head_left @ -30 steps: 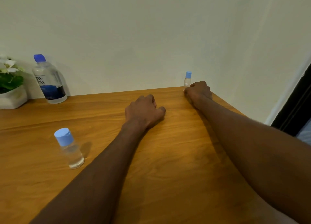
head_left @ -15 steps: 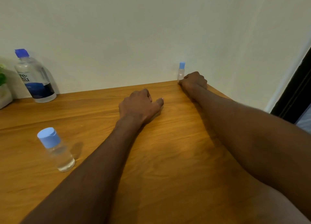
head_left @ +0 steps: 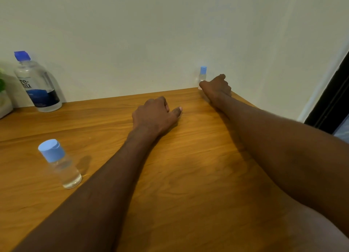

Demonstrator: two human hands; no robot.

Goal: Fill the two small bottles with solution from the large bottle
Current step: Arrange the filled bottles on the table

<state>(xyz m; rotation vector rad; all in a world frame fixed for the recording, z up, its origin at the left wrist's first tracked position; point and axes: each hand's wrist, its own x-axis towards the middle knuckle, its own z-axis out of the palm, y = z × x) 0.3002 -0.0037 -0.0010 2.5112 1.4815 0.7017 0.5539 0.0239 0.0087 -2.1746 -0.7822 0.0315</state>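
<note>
While the right hand (head_left: 215, 86) curls against the far small bottle (head_left: 202, 75) at 1 o'clock, grip unclear, the left hand (head_left: 154, 115) rests fisted, empty. Near small bottle (head_left: 60, 164) at 9, large bottle (head_left: 37, 83) at 10. Risk: a knuckle nudge could tip the far one off the bench (head_left: 188, 176) edge.

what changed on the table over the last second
Little changed. The right hand stays closed by the far small bottle at the wall; whether it grips it is unclear. The left hand stays fisted on the table, thumb now out. The near small bottle and large bottle stayed put.
</note>
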